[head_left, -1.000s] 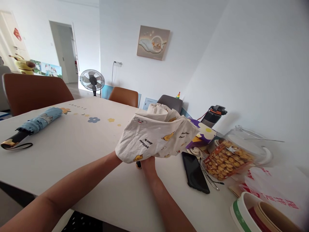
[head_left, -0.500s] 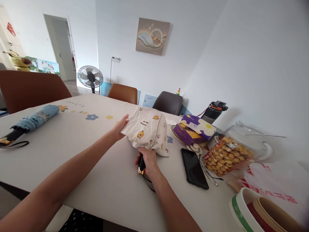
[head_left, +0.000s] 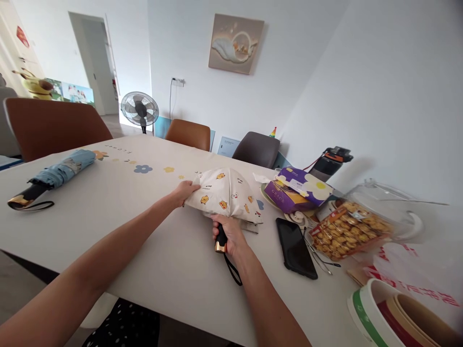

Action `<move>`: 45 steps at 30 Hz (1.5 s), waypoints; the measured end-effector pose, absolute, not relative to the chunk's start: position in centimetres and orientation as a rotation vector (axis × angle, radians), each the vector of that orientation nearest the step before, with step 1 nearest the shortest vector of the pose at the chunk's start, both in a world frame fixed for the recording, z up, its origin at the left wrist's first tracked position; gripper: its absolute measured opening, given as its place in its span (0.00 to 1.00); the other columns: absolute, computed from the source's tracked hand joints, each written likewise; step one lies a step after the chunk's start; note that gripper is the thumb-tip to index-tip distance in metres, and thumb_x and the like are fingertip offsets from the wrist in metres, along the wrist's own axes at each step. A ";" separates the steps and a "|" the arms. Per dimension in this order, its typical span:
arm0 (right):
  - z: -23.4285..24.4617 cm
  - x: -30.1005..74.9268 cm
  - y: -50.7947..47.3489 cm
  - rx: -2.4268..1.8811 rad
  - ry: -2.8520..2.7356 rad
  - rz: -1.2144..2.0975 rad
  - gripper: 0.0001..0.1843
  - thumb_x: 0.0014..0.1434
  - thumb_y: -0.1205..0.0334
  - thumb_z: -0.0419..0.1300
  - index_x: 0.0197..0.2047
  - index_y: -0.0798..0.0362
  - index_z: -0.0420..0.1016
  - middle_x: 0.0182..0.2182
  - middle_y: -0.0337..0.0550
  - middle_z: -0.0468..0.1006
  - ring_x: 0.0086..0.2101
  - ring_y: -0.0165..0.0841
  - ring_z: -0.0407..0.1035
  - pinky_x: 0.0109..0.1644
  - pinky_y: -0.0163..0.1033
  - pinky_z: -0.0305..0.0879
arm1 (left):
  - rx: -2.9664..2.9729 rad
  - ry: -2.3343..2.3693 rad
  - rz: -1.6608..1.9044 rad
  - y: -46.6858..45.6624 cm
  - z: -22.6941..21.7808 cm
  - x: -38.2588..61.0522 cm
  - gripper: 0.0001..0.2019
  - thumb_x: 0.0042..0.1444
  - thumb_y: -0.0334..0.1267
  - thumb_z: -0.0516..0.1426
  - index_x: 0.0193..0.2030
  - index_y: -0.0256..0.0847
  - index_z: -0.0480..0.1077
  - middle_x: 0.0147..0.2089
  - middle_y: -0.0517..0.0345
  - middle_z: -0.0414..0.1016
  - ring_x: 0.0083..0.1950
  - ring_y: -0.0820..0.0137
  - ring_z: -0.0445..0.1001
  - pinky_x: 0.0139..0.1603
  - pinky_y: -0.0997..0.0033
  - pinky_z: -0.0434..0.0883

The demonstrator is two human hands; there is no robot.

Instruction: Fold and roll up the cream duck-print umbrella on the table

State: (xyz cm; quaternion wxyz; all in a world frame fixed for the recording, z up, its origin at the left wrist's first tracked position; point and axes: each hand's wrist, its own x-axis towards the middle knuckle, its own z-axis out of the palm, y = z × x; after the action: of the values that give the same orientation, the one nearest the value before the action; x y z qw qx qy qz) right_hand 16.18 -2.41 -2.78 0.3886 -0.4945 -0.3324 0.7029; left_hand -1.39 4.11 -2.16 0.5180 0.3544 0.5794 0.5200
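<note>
A cream umbrella (head_left: pixel 231 195) printed with yellow ducks lies loosely folded over the table, its canopy unwrapped and its handle towards me. My right hand (head_left: pixel 228 235) is wrapped around the black handle with a gold end, and a black wrist strap (head_left: pixel 233 270) hangs from it. At the canopy's left side, my left hand (head_left: pixel 187 192) pinches the edge of the fabric; its fingertips are partly hidden. A second umbrella, light blue (head_left: pixel 68 168) with a black and gold handle, lies rolled up on the left part of the table.
Right of the umbrella, a black phone (head_left: pixel 295 246) lies beside cables. Behind it are a purple box (head_left: pixel 287 195), a dark bottle (head_left: pixel 329 164) and a clear jar of snacks (head_left: pixel 356 226). Paper tubs (head_left: pixel 372 308) stand front right. Chairs (head_left: pixel 188 135) line the table (head_left: pixel 144 260).
The canopy has spread wider and fallen into new folds. My left hand has stayed at its left edge, and my right hand keeps hold of the handle. The view has shifted slightly.
</note>
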 end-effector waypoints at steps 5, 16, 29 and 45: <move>-2.3 17.0 -2.0 -1.154 -0.821 1.898 0.13 0.42 0.64 0.65 0.26 0.55 0.63 0.15 0.29 0.61 0.13 0.20 0.53 0.14 0.29 0.54 | 0.800 1.349 1.177 4.0 -3.0 -0.8 0.10 0.43 0.38 0.62 0.30 0.38 0.68 0.26 0.53 0.74 0.25 0.66 0.73 0.22 0.71 0.67; -1.6 17.2 -2.5 -1.243 -0.789 1.851 0.22 0.44 0.43 0.63 0.29 0.50 0.58 0.14 0.28 0.59 0.12 0.22 0.51 0.14 0.30 0.53 | 0.713 0.872 1.131 3.1 -0.4 -1.4 0.12 0.48 0.37 0.58 0.38 0.31 0.71 0.36 0.44 0.77 0.37 0.62 0.75 0.37 0.66 0.72; -1.7 16.9 -2.7 -1.204 -0.880 1.748 0.19 0.45 0.49 0.63 0.28 0.51 0.58 0.14 0.29 0.60 0.12 0.23 0.53 0.13 0.31 0.55 | 0.905 0.691 1.358 1.0 -1.2 2.9 0.16 0.46 0.36 0.62 0.43 0.38 0.71 0.42 0.51 0.75 0.44 0.64 0.72 0.42 0.66 0.69; -1.9 15.8 -4.0 -1.250 -1.107 1.901 0.21 0.46 0.48 0.62 0.38 0.52 0.64 0.18 0.35 0.69 0.12 0.25 0.58 0.14 0.32 0.59 | 0.614 0.739 1.366 1.3 -3.1 3.2 0.19 0.54 0.56 0.48 0.34 0.41 0.68 0.26 0.55 0.71 0.35 0.62 0.71 0.36 0.61 0.71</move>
State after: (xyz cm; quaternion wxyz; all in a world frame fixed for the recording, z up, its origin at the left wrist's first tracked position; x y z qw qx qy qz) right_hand 15.84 -4.04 -1.89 0.3012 -0.4711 -0.4171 0.7165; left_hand 3.17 1.33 -3.14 0.6712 0.2726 0.3280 0.6063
